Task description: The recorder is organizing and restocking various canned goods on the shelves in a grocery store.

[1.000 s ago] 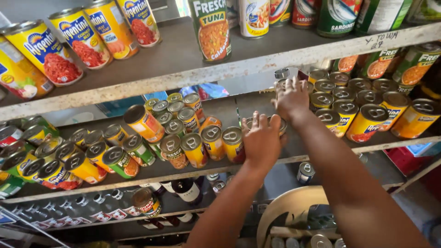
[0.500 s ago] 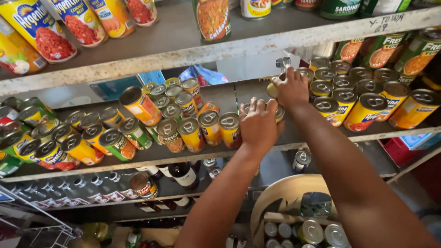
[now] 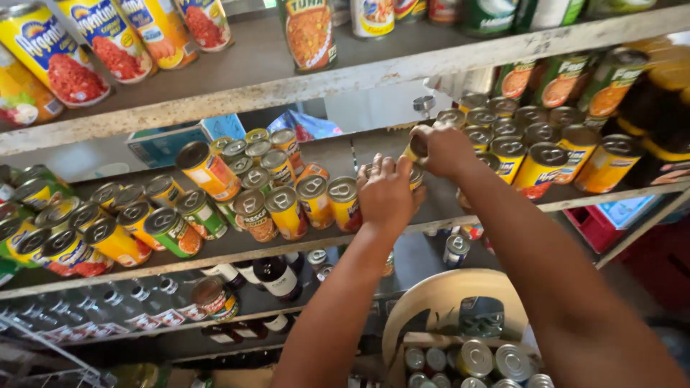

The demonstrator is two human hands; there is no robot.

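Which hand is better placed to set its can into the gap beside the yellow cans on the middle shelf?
Right, probably. The right hand holds a can raised just beside the yellow cans, nearest the gap. The left hand grips another can lower and further left.

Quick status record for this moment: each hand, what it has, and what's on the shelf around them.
left hand: on the middle shelf, fingers closed over a can that is mostly hidden
right hand: fingers grip a small can, lifted just above the shelf
left of the hands: yellow and orange cans in rows, tops facing the camera
right of the hands: yellow cans, packed close
below: round basket with more cans
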